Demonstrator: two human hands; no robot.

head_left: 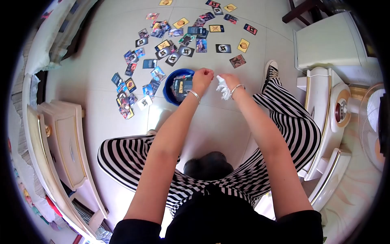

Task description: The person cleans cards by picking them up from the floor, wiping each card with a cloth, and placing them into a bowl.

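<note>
My left hand (202,79) is closed, fingers curled in, beside the right rim of a round blue tub (167,90). Whatever it may hold is hidden. Inside the tub lie several picture cards (181,86). A short gap to the right, my right hand (230,81) grips a crumpled white tissue (222,88), which hangs down from the fingers. Both wrists wear silver bangles. Just left of the tub, a blue-toned card (158,73) lies on the floor.
Many cards lie scattered over the tiled floor (101,49) ahead and left, among them a yellow card (243,45). A pale drawer cabinet (65,142) stands at left. On the right are a white box-shaped object (331,42) and a fan (371,118). My striped legs frame the space.
</note>
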